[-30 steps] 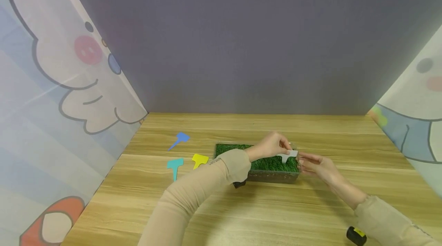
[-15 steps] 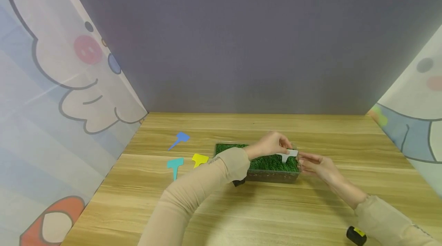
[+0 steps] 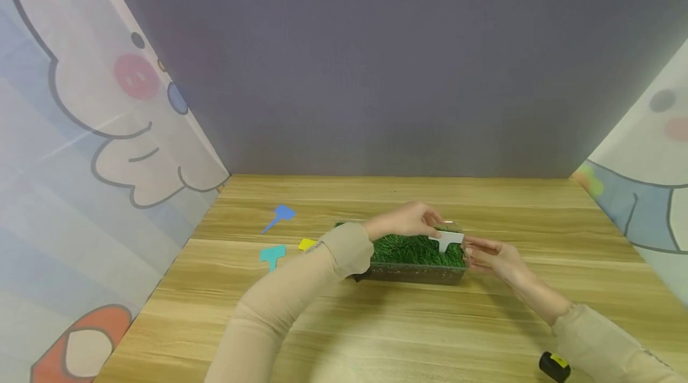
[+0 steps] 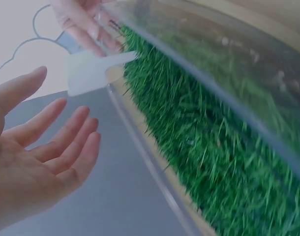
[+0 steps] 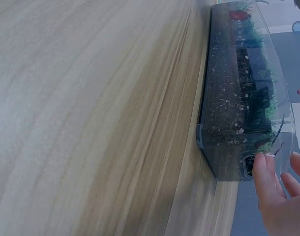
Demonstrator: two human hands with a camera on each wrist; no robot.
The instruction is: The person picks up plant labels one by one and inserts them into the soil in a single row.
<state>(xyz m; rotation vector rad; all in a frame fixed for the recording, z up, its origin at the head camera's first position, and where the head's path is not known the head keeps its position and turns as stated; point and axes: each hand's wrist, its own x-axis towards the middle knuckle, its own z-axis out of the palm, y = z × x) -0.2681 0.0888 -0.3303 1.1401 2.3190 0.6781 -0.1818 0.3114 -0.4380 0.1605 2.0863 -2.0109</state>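
Note:
A white T-shaped plant label [image 3: 449,239] stands in the green grass [image 3: 408,249] near the right end of a clear planter box [image 3: 424,275]. My left hand [image 3: 411,220] hovers over the box beside the label. In the left wrist view its fingers [image 4: 56,140] are spread apart, holding nothing, with a gap between them and the label [image 4: 86,73]. My right hand [image 3: 500,260] is at the planter's right end, its fingers fairly straight. In the right wrist view a fingertip [image 5: 262,162] rests against the clear end wall, with dark soil visible through the side.
Left of the planter lie a blue label [image 3: 280,215], a teal label [image 3: 273,255] and a yellow label [image 3: 307,244], partly hidden by my left sleeve. A black object with a yellow mark [image 3: 553,367] sits near my right sleeve. A grey panel [image 3: 398,72] rises behind the wooden table [image 3: 419,335].
My left hand has let go of the white label and drawn back to the left. The label stays standing in the grass. My right hand has not moved.

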